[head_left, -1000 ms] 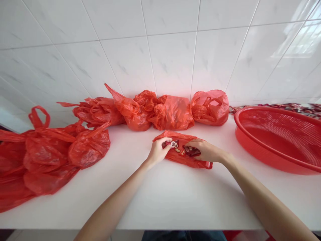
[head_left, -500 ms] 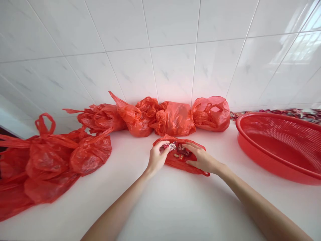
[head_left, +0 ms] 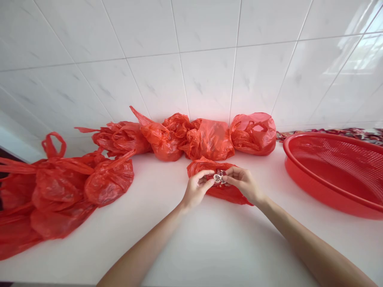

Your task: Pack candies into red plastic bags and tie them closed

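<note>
A small wrapped candy [head_left: 218, 178], dark red with a white label and black characters, is held up over an opened red plastic bag [head_left: 229, 194]. My left hand [head_left: 196, 189] pinches its left end between thumb and fingers. At its right end my right hand [head_left: 243, 184] is closed, with thumb and forefinger on the wrapper. Other dark red wrapped pieces show behind it inside the bag, mostly hidden by the fingers. The bag lies on the white table [head_left: 185, 247] with its mouth spread.
Several filled red bags [head_left: 212, 139] stand along the tiled wall [head_left: 206, 87]. More red bags [head_left: 60, 187] are piled on the left. A big red plastic basket [head_left: 326, 183] sits on the right, and small wrapped pieces [head_left: 338, 132] lie in a heap behind it.
My left hand has moved right with the candy. My right hand has left the bag's right side and closed on the candy's other end.
</note>
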`<state>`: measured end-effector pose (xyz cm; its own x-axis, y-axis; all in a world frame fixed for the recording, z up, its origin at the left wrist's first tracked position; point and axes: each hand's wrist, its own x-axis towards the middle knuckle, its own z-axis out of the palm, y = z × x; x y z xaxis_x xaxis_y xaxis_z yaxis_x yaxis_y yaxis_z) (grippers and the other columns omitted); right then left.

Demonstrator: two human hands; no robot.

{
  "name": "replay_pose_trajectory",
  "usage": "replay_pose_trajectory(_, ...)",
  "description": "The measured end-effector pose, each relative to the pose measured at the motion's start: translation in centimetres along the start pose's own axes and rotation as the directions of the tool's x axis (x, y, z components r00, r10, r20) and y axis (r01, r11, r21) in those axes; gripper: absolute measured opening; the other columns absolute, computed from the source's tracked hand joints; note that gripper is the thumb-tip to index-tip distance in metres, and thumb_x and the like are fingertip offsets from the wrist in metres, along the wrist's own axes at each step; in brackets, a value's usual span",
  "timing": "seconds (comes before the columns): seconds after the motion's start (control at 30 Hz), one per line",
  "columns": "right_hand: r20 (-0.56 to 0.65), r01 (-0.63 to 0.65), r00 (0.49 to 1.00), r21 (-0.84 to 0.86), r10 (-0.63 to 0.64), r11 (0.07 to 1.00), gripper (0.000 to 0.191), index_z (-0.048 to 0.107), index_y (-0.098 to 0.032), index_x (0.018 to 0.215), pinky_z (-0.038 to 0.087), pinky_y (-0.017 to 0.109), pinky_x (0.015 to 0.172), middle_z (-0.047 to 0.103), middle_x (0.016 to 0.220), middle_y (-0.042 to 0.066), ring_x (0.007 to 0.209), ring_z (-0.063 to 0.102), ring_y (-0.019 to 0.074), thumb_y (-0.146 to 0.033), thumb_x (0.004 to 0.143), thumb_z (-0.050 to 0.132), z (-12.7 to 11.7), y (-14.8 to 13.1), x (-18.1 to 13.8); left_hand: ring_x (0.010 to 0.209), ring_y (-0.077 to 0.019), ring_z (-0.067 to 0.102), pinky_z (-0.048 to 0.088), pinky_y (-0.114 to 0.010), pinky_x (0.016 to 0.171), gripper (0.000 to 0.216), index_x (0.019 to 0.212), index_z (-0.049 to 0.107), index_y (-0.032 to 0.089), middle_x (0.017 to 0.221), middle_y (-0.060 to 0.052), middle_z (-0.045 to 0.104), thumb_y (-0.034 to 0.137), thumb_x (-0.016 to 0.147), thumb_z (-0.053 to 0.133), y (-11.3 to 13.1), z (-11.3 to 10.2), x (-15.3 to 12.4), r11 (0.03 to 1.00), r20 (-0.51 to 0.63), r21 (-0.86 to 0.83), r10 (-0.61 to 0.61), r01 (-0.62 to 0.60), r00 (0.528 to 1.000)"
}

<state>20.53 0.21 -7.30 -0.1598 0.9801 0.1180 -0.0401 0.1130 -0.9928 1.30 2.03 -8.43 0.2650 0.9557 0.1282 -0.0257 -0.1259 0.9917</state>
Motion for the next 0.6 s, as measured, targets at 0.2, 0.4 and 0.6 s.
replay_pose_trajectory(0.2, 0.054, 0.082, 0.995, -0.038, -0.08, 0.996, 0.036, 0.061, -0.019, 0.073, 0.05, 0.032, 0.07, 0.065, 0.073, 0.001, 0.069, 0.061, 0.0155, -0.05, 0.076, 0.078, 0.1, -0.1, -0.2, 0.095, -0.0263, 0.074, 0.059, -0.04, 0.092, 0.041, 0.101, 0.076, 0.015, 0.1, -0.009, 0.079, 0.047, 0.076, 0.079, 0.3, 0.4, -0.3, 0.999, 0.096, -0.029, -0.017, 0.02, 0.995)
replay_pose_trajectory(0.4, 0.068, 0.19, 0.981, -0.144, -0.182, 0.971, 0.031, 0.059, -0.02, 0.071, 0.045, 0.03, 0.067, 0.062, 0.072, 0.0, 0.068, 0.055, 0.0148, -0.044, 0.084, 0.072, 0.6, -0.3, -0.5, 0.087, -0.0228, 0.074, 0.059, -0.035, 0.086, 0.029, 0.091, 0.078, 0.016, 0.089, -0.006, 0.078, 0.04, 0.077, 0.079, 1.3, 0.2, -0.7, 1.0, 0.093, 0.001, 0.006, -0.006, 0.996)
replay_pose_trajectory(0.6, 0.092, 0.209, 0.974, -0.034, -0.205, 0.977, 0.031, 0.06, -0.02, 0.072, 0.046, 0.03, 0.07, 0.062, 0.076, 0.0, 0.072, 0.057, 0.0149, -0.045, 0.084, 0.074, 0.7, -0.5, -0.7, 0.082, -0.0212, 0.073, 0.058, -0.034, 0.084, 0.023, 0.086, 0.077, 0.017, 0.082, -0.004, 0.078, 0.037, 0.075, 0.079, 1.7, 0.4, -0.9, 0.998, 0.083, -0.052, -0.019, 0.023, 0.996)
